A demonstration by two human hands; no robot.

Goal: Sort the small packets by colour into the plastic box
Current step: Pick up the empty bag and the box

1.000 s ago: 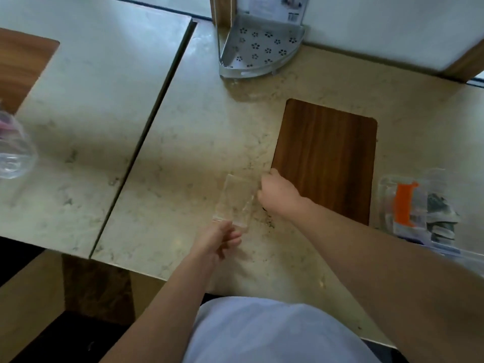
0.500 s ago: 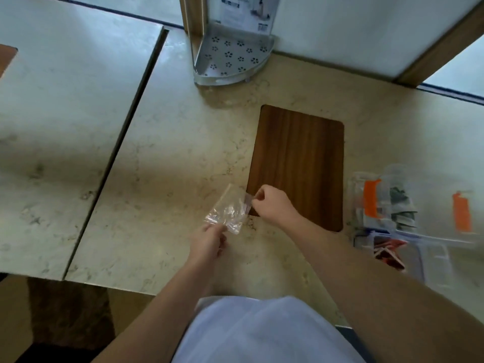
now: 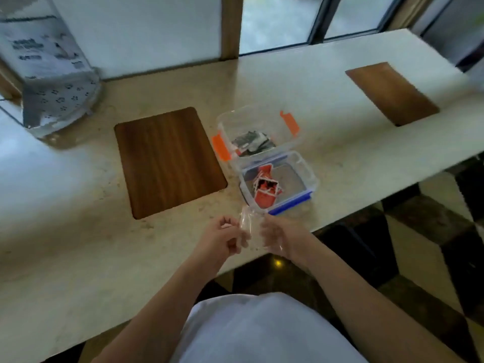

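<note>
Two clear plastic boxes stand side by side on the stone counter. The far box (image 3: 262,113) has orange clips and holds several dark grey packets (image 3: 252,142). The near box (image 3: 306,169) has blue clips and holds red packets (image 3: 265,188). Just in front of the near box, my left hand (image 3: 225,238) and my right hand (image 3: 281,238) both pinch a clear empty plastic bag (image 3: 248,226) above the counter's front edge. The frame is blurred, so the bag's outline is faint.
A wooden inlay (image 3: 167,161) lies left of the boxes, another inlay (image 3: 390,93) at the far right. A metal corner rack (image 3: 52,85) in packaging stands at the back left. Windows run behind the counter; the dark floor lies beyond its front edge.
The view has swung right, bringing both boxes to the centre. My hands have carried the clear bag from beside the wooden inlay to just in front of the blue-clipped box.
</note>
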